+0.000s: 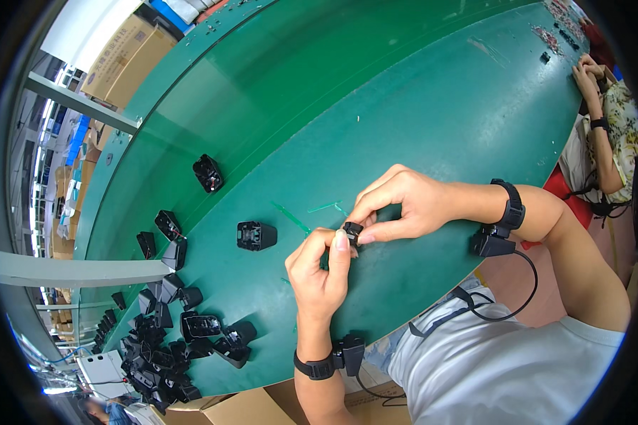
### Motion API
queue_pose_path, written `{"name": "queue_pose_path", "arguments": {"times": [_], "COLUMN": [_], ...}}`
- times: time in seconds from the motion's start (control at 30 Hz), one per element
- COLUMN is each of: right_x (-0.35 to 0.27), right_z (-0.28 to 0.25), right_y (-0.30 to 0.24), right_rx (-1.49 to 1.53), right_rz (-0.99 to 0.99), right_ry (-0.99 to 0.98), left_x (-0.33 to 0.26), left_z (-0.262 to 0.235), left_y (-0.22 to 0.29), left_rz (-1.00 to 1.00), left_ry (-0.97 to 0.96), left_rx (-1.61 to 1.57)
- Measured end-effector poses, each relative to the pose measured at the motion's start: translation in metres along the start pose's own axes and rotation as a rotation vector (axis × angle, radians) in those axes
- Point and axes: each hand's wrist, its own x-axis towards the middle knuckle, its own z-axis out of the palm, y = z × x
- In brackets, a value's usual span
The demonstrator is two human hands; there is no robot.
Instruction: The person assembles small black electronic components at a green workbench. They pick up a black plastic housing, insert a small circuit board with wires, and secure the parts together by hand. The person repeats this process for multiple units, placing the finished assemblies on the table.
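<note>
A: What do the hands hold?

B: Both hold one small black part (pixel 352 231) above the green surface (pixel 418 120), near its near edge. The left hand (pixel 320 265) has its grip clamped on the part from the left, thumb and forefinger together on it. The right hand (pixel 397 205) has its grip closed on the same part from the right.

A: What lies around?

B: A black housing (pixel 256 235) stands just left of the hands. Another housing (pixel 208 173) lies farther left. A pile of black pieces (pixel 164 347) is at the near left. A co-worker's hands (pixel 588 71) are at the far right.
</note>
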Motion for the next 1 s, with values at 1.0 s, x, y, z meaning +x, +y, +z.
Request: {"name": "queue_pose_path", "arguments": {"times": [1.0], "right_x": [0.0014], "right_z": [0.0023], "right_y": [-0.0008], "right_rx": [-0.177], "right_rz": [-0.16], "right_ry": [0.248], "left_x": [0.0037], "left_z": [-0.0004], "left_y": [0.0029], "left_rz": [0.028], "left_ry": [-0.067], "left_rx": [0.137]}}
